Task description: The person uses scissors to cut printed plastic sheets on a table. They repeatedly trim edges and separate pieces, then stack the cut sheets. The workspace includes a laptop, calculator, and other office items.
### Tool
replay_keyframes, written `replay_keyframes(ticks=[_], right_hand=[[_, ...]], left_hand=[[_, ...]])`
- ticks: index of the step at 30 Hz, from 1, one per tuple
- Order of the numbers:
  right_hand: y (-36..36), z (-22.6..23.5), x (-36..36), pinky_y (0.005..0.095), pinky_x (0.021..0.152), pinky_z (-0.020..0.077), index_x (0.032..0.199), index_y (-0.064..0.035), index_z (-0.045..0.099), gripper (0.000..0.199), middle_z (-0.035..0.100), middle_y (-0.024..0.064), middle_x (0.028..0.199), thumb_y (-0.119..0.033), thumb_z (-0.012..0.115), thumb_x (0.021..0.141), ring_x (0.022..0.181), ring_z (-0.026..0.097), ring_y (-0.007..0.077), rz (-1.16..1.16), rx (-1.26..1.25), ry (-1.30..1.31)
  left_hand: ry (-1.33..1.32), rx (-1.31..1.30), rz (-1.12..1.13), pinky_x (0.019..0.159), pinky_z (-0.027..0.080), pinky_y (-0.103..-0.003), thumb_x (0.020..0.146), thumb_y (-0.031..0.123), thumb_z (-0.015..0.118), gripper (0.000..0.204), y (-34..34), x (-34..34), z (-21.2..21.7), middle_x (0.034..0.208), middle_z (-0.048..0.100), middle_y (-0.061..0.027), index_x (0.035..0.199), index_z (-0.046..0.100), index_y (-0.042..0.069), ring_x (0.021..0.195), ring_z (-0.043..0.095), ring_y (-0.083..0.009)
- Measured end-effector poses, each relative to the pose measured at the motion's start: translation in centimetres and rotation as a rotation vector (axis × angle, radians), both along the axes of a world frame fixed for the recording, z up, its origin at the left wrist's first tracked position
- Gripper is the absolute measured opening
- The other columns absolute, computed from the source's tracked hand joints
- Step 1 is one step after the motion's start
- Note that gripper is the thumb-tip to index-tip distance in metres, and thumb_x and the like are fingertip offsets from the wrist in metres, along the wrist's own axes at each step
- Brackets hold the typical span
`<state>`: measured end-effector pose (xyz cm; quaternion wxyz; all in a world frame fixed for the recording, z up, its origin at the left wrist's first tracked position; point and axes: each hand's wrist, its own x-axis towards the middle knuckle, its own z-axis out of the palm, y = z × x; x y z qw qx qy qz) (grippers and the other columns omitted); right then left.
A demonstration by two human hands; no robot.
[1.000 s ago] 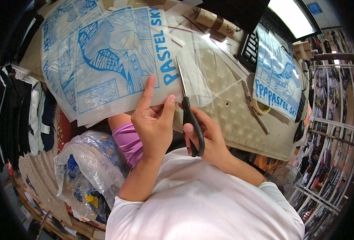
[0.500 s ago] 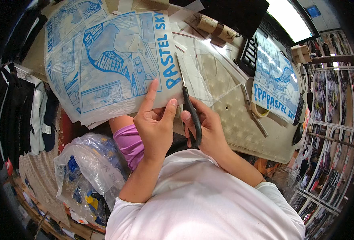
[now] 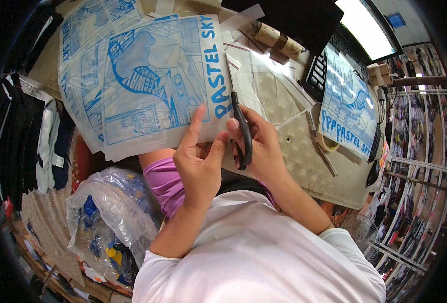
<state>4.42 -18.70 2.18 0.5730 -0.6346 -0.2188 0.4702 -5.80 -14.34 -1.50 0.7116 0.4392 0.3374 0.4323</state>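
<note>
My left hand (image 3: 199,160) pinches the near edge of a large clear plastic sheet printed with blue drawings and lettering (image 3: 153,86), which lies over the table's left part. My right hand (image 3: 263,146) grips black-handled scissors (image 3: 239,125). Their blades point away from me and run along the sheet's right edge, beside the blue lettering. The two hands almost touch at the sheet's lower right corner.
A second blue-printed sheet (image 3: 347,111) leans at the right by a black keyboard (image 3: 320,70). A tape roll (image 3: 327,144), a cardboard tube (image 3: 279,40) and plastic strips lie on the patterned beige table (image 3: 304,166). A plastic bag of blue items (image 3: 107,217) sits lower left.
The printed sheet has slid toward me and rotated slightly, and the scissors have advanced farther along its right edge. Both hands stay together at the lower right corner.
</note>
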Motion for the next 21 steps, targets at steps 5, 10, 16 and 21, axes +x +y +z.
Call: replay_keyframes(ticks=[5,10,16,21], right_hand=[[1.1,0.4,1.5,0.0232,0.038,0.0356,0.122,0.0059,0.048,0.054,0.052,0.0008,0.066,-0.033,0.063,0.088,0.048,0.045,0.0052,-0.058,-0.021,-0.011],[0.2,0.2,2.4,0.0253,0.036,0.0361,0.124,0.0078,0.044,0.059,0.049,0.0009,0.061,-0.035,0.064,0.088,0.046,0.047,0.0080,-0.020,-0.009,-0.015],[-1.3,0.9,1.2,0.0261,0.037,0.0371,0.124,0.0015,0.045,0.053,0.050,0.0009,0.058,-0.033,0.062,0.089,0.044,0.047,0.0087,-0.013,-0.012,0.065],[-1.1,1.2,1.0,0.0245,0.039,0.0381,0.124,-0.0015,0.045,0.050,0.046,-0.0015,0.058,-0.033,0.062,0.089,0.044,0.046,0.0071,0.024,0.011,0.125]], left_hand=[[0.011,-0.013,-0.025,0.073,0.052,-0.022,0.084,-0.004,0.061,0.053,-1.0,-0.6,1.2,0.109,0.062,-0.0133,0.134,0.042,-0.004,0.087,0.062,-0.0124],[0.003,-0.015,-0.033,0.072,0.051,-0.020,0.085,-0.002,0.061,0.054,-0.6,-0.9,0.7,0.106,0.063,-0.0118,0.134,0.041,-0.004,0.083,0.062,-0.0107],[-0.022,-0.074,-0.027,0.070,0.050,-0.020,0.085,-0.002,0.061,0.054,-0.5,-0.6,0.6,0.101,0.065,-0.0107,0.134,0.041,-0.003,0.081,0.061,-0.0086],[0.016,-0.041,-0.026,0.068,0.050,-0.020,0.086,-0.003,0.059,0.052,-0.4,-0.5,0.7,0.101,0.065,-0.0115,0.134,0.041,-0.003,0.078,0.062,-0.0084]])
